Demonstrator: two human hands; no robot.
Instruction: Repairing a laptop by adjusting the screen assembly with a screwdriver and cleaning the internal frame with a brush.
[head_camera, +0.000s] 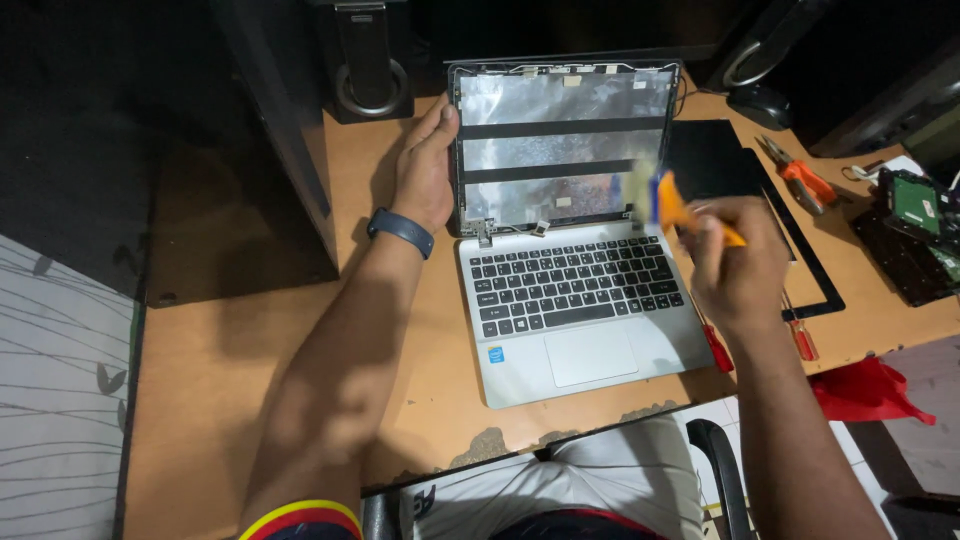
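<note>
Steadying the laptop (575, 300) with our left hand (425, 165), we have the fingers wrapped round the left edge of its lid shell (560, 140), grasping it so that it stands upright behind the keyboard (575, 283). Our right hand (738, 262) is clenched around the orange handle of a brush (662, 200), just off the laptop's right side; the bristle end is blurred, so we cannot tell whether it touches the shell. We judge the step in hand to be brushing out the inside of the lid, and the next stroke seems to call for a light sweep along the lower right corner while the left hand keeps the shell from tipping back. The laptop sits on the wooden desk (200, 360), straight ahead of our lap, silver in the body with black keys and a pale touchpad (592, 353). Its screen is out: the shell shows a bare silvery foil backing crossed by two black strips, with small tape patches along the top edge and loose hinges at the bottom. Right of the laptop lie a black panel (712, 160) and a thin black frame (815, 270), with orange-handled pliers (800, 178) beyond them and red-handled screwdrivers (803, 340) near the laptop's front right corner. A circuit board (920, 205) lies well to the right of the laptop.
</note>
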